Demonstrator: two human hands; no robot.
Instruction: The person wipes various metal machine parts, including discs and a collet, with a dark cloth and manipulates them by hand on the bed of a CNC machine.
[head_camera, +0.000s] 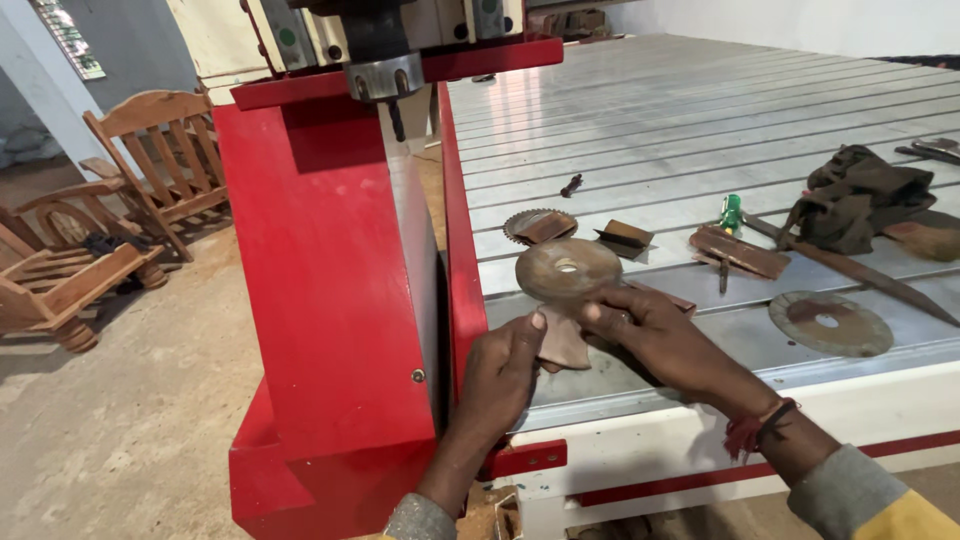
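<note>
A rusty round disc (568, 270) with a centre hole is held up on edge at the near corner of the ribbed metal machine bed (700, 110). My right hand (650, 335) pinches its lower edge with thumb and fingers. My left hand (505, 375) touches a brown torn piece (563, 345) just under the disc, thumb against it. Whether that piece is joined to the disc is unclear.
A toothed saw blade (540, 225), folded brown pieces (625, 238), a flat rusty disc (830, 322), a green-handled tool (731, 213), a long metal bar (860, 270) and a dark cloth (860, 195) lie on the bed. The red gantry (320, 300) with spindle (385, 75) stands left. Wooden chairs (150, 160) beyond.
</note>
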